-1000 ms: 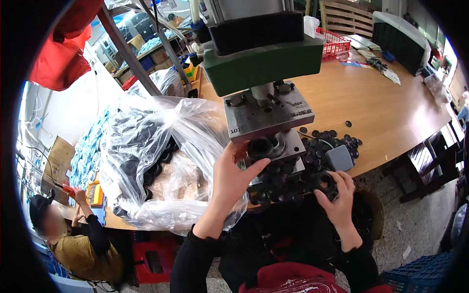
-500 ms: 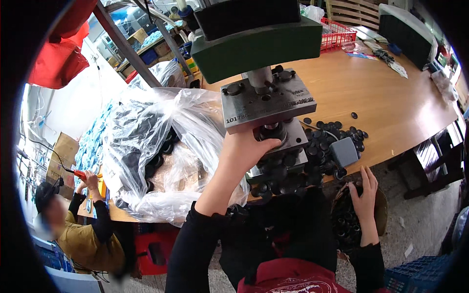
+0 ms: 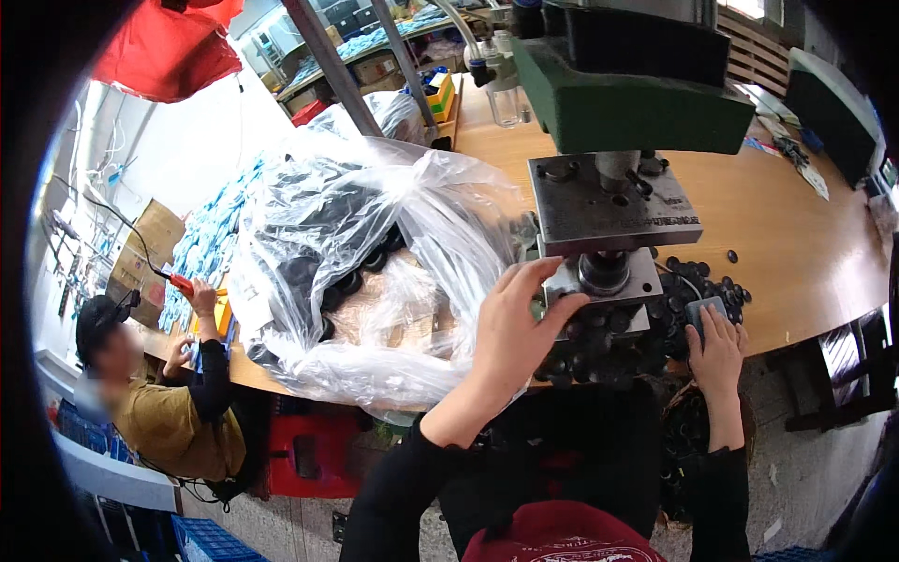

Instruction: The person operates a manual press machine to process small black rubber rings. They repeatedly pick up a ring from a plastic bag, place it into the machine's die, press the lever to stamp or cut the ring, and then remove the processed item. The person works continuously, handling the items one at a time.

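Black round part (image 3: 604, 274): sitting on the lower plate (image 3: 641, 276), beneath the upper plate (image 3: 581, 199), just beyond the left hand (image 3: 510, 335), whose thumb and fingers are standing apart.
Right hand (image 3: 719, 354): lying over a grey box (image 3: 698, 313); whether it is gripping, one cannot tell.
Progress, seemingly: one piece seated; loose black parts (image 3: 676, 298) remaining between the hands.
Edges: plastic bag (image 3: 468, 199) crowding the left hand's outer side; surface (image 3: 796, 239) opening out beyond the right hand.

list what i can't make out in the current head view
All in the head view:
Press: top cut off by the upper edge.
Grey box: partly hidden under the right hand.
Bag: contents partly veiled by its cloudy folds.
Co-worker's lower hand: too small to tell what, if anything, it holds.
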Demonstrator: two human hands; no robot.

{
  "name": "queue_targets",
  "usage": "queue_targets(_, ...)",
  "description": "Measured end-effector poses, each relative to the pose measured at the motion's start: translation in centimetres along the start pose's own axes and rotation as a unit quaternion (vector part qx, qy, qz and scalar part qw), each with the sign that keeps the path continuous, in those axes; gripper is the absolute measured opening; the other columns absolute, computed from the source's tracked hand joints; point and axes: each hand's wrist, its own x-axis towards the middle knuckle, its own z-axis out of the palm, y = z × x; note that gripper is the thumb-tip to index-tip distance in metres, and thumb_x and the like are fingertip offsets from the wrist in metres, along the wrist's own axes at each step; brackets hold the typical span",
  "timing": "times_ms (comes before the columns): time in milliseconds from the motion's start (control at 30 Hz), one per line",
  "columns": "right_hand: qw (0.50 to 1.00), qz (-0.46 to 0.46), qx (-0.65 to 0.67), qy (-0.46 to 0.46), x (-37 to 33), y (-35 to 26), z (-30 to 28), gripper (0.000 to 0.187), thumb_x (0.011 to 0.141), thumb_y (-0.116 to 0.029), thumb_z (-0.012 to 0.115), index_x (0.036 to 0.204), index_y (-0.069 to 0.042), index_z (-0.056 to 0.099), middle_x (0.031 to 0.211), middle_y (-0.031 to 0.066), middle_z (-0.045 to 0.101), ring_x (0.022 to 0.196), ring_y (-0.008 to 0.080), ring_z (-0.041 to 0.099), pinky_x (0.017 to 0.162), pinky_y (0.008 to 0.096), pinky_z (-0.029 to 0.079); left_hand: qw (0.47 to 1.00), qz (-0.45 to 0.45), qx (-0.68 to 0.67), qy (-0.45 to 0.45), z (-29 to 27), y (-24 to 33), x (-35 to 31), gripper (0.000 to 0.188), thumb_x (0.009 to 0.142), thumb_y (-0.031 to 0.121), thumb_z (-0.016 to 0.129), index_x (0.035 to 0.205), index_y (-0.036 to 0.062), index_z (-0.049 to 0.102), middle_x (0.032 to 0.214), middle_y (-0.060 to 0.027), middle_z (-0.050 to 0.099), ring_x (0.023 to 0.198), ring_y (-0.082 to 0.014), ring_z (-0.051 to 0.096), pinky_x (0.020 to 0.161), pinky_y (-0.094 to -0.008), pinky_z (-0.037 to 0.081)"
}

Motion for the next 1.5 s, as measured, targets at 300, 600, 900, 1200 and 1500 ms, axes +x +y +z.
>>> queue_targets(300,0.987,-0.045,0.116,0.103,-2.2,0.6,-0.3,0.043,0.099,-0.034,0.050,0.133,-0.010,0.055,0.139,0.0119,0.052,0.128,0.0285,0.046,0.111,0.0426,0.024,0.897,-0.210,0.390,-0.013,-15.0,-23.5,3.1,0.037,0.085,0.030,0.067,0.110,0.0038,0.065,0.106,-0.0203,0.067,0.100,-0.0371,0.064,0.088,-0.0427,0.049)
queue_targets(600,0.949,-0.164,0.217,0.161,-0.6,-7.2,-7.1,0.043,0.088,-0.022,0.066,0.127,-0.005,0.059,0.127,0.0082,0.060,0.112,0.0235,0.056,0.099,0.0387,0.031,0.859,-0.281,0.428,-0.004,-15.7,-28.0,4.0,0.046,0.080,0.044,0.072,0.096,0.0012,0.066,0.092,-0.0190,0.069,0.091,-0.0354,0.065,0.080,-0.0414,0.049)
queue_targets(900,0.915,-0.103,0.328,0.210,5.3,-16.2,-7.4,0.037,0.074,-0.032,0.080,0.101,-0.012,0.064,0.104,0.0072,0.061,0.103,0.0293,0.054,0.092,0.0395,0.035,0.981,-0.180,0.036,-0.069,-13.6,-7.4,0.5,0.058,0.074,0.009,0.081,0.122,-0.0023,0.052,0.107,-0.0103,0.062,0.094,-0.0161,0.065,0.081,-0.0278,0.052)
queue_targets(1200,0.913,-0.075,0.347,0.204,1.0,-12.5,-6.1,0.050,0.074,-0.031,0.078,0.114,-0.005,0.060,0.107,0.0097,0.061,0.103,0.0270,0.055,0.094,0.0393,0.035,0.987,-0.099,-0.062,-0.109,-3.1,0.1,0.7,0.054,0.073,0.013,0.081,0.119,-0.0030,0.059,0.105,-0.0136,0.067,0.097,-0.0198,0.065,0.087,-0.0327,0.050)
queue_targets(1500,0.948,0.228,0.222,0.027,-13.2,8.8,-0.3,0.053,0.081,-0.029,0.074,0.124,-0.005,0.055,0.121,0.0136,0.057,0.116,0.0321,0.050,0.102,0.0433,0.036,0.992,-0.027,0.029,-0.120,2.1,0.8,4.3,0.046,0.071,0.022,0.083,0.106,-0.0013,0.065,0.093,-0.0112,0.068,0.078,-0.0198,0.060,0.073,-0.0337,0.049)
